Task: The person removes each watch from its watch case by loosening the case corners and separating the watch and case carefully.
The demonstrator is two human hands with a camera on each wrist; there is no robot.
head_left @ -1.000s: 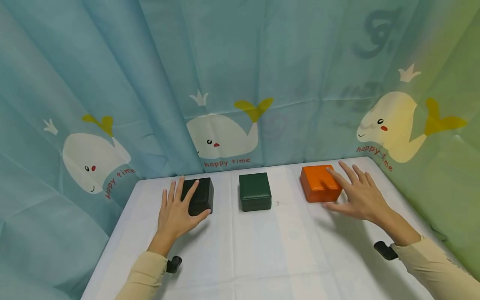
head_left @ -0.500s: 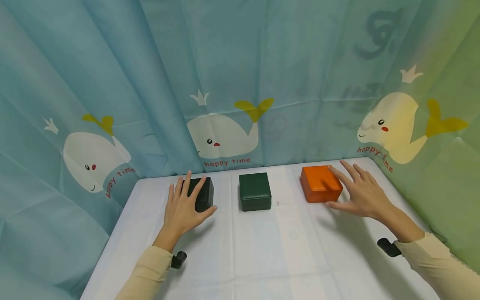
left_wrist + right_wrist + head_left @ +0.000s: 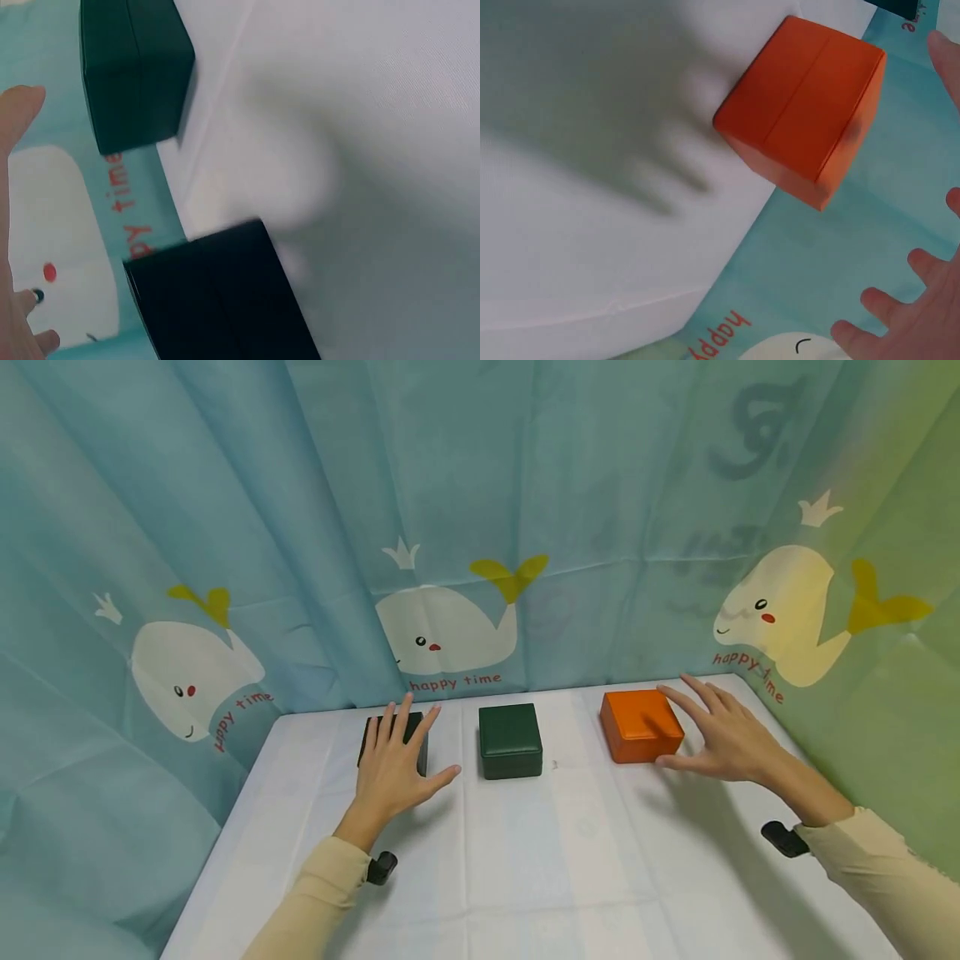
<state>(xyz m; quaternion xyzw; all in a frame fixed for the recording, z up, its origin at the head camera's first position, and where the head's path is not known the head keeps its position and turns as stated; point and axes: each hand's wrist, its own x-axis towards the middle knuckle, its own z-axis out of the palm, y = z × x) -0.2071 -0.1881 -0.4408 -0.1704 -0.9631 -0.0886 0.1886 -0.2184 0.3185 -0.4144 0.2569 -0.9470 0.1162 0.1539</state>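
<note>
Three small lidded boxes stand in a row on a white-covered table: a black box [image 3: 221, 296] at the left, a dark green box [image 3: 510, 740] in the middle and an orange box [image 3: 636, 731] at the right. My left hand [image 3: 396, 775] hovers over the black box, its fingers spread and partly covering it; the left wrist view shows the hand apart from it. Beside the orange box, my right hand [image 3: 726, 740] is held with extended fingers and holds nothing. A gap shows between them in the right wrist view. All lids are down.
A blue-green curtain [image 3: 585, 527] printed with whales hangs close behind the table [image 3: 555, 860] and along its left side. Green fabric [image 3: 900, 752] borders the right. Small black devices sit on the left wrist [image 3: 382, 867] and the right wrist [image 3: 783, 840].
My left hand has moved rightward and slightly away from me over the black box, toward the green one. My right hand has shifted only slightly. The boxes have stayed put.
</note>
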